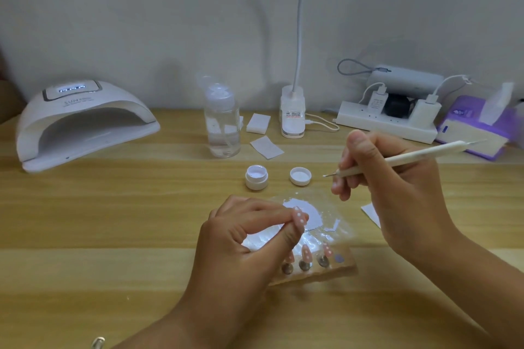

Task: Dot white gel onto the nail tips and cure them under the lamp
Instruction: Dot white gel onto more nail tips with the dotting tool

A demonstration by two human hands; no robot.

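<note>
**A:** How many nail tips can you count?

**B:** Four. The left hand [246,235] pinches one pink nail tip [300,218] with white dots between thumb and fingers, above a clear sheet [336,217] smeared with white. Three more tips [305,253] stand on pegs on one wooden block [344,268] at the near side of the bench [113,207]. The leftmost is partly hidden behind the left hand.

**A:** And the right hand?

**B:** The right hand [392,187] grips one white dotting pen [419,154]. Its metal point aims left, apart from the held tip.

**A:** Where is the gel?

**B:** In one small white jar [256,177], open, between the sheet and the bottle. Its one lid [300,176] lies upturned just to its right.

**A:** The lamp?

**B:** One curing lamp [82,122] sits far left, well apart from both hands, with its display lit.

**A:** What else?

**B:** At the back are one clear bottle [222,122], one clip light [293,113], and one power strip [385,123] with three plugs. There is also one purple tissue pack [476,130]. I count one stack of white wipes [258,123] and two loose pieces.
</note>
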